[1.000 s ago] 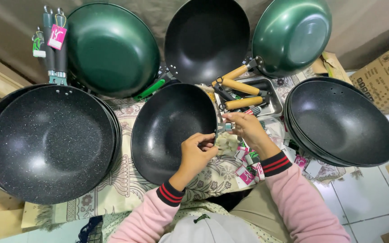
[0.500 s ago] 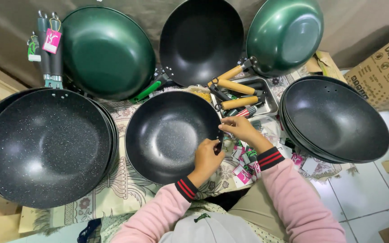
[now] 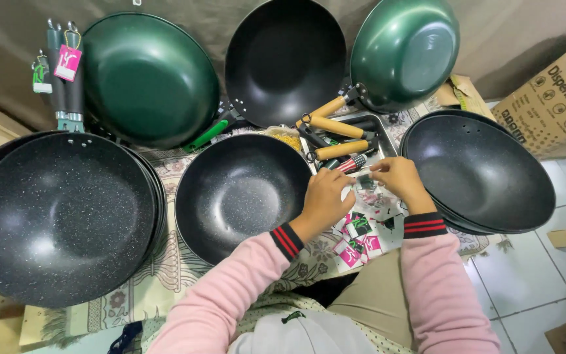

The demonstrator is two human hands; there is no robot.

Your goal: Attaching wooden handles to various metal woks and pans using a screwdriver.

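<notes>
A: What stands at the far left?

B: A stack of speckled black woks [image 3: 60,216] lies on the patterned cloth [image 3: 165,275], and behind it a dark green wok [image 3: 149,78] leans on the wall. Then comes one speckled black wok [image 3: 240,193], lying open side up, just beside the left hand [image 3: 325,200]

A: Is that hand gripping something?

B: I cannot tell. Its fingers curl inward, but the back of the hand hides the tips. The right hand [image 3: 397,180] is clearer: thumb and forefinger are pressed together on a small tag [image 3: 363,176]

A: Where is the tag exactly?

B: Between both hands, above the loose tags [image 3: 361,236] on the cloth and in front of the metal tray [image 3: 378,134] with the wooden handles [image 3: 339,137]

A: How does it look?

B: Small, thin and light, partly covered by fingers; its colour is hard to read. I judge the hands are preparing this one tag. Such a piece calls for a steady fingertip pinch, because it bends easily

A: And further right?

B: A second stack of black woks [image 3: 479,174], then a cardboard box [image 3: 558,98]
</notes>
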